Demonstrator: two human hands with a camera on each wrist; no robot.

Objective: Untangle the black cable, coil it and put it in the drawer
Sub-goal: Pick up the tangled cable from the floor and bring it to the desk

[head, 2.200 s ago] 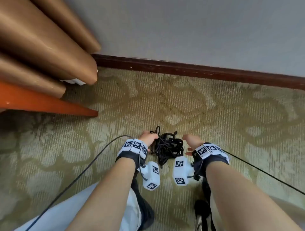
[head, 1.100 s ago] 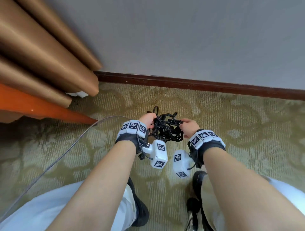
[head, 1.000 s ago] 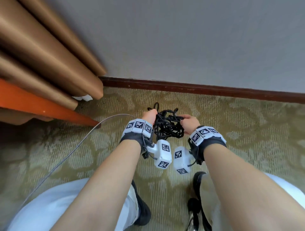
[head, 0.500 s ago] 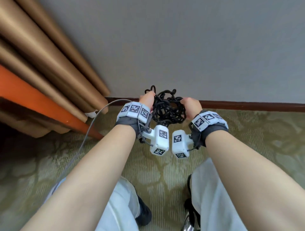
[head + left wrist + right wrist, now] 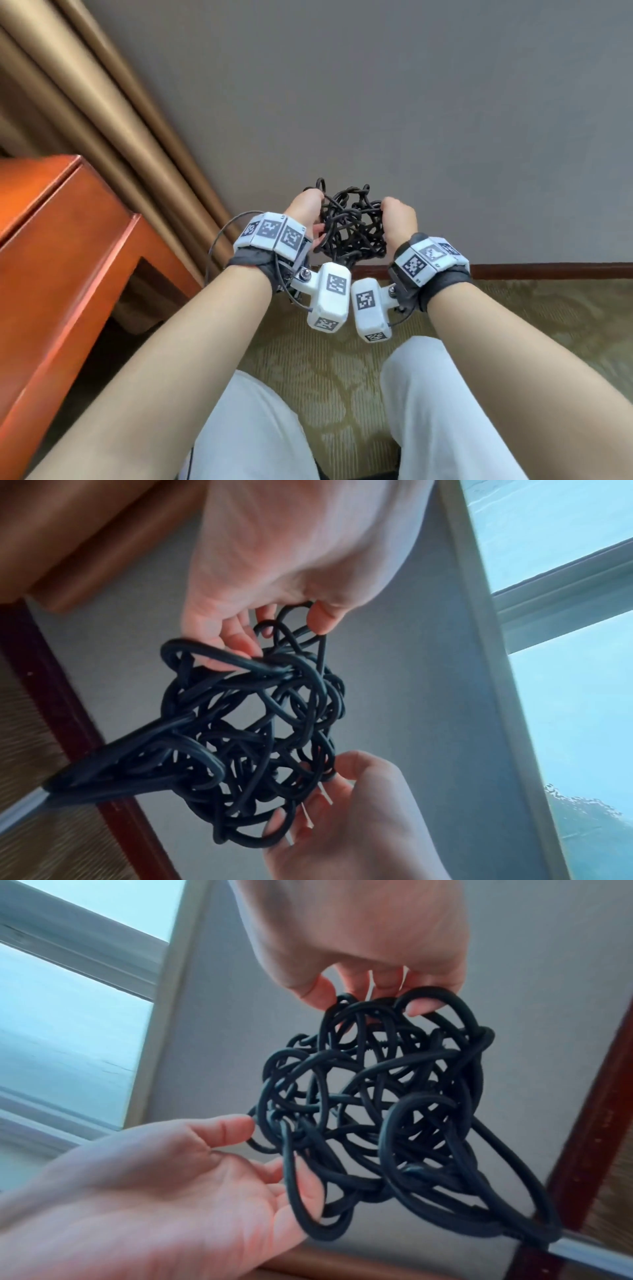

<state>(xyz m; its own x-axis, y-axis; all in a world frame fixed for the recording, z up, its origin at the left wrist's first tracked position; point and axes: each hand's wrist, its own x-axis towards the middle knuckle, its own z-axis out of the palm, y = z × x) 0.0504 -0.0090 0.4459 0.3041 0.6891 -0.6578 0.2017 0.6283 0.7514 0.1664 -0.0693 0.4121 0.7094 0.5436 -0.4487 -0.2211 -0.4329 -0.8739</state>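
The black cable is a tangled ball held up in front of the grey wall, clear of the carpet. My left hand grips its left side; in the left wrist view the thumb and fingers pinch loops of the black cable. My right hand grips the right side, and its fingertips hook over top loops of the cable. A thicker bundle of strands trails off the ball's lower side. No drawer front shows in any view.
A reddish wooden desk stands at the left, with tan curtains behind it. A dark wooden skirting board runs along the wall above the patterned carpet. A thin grey wire loops off my left wristband. A window shows in the wrist views.
Both hands have lifted the tangled cable from the carpet to in front of the wall. The head view has tilted up, and the desk top now shows at the left.
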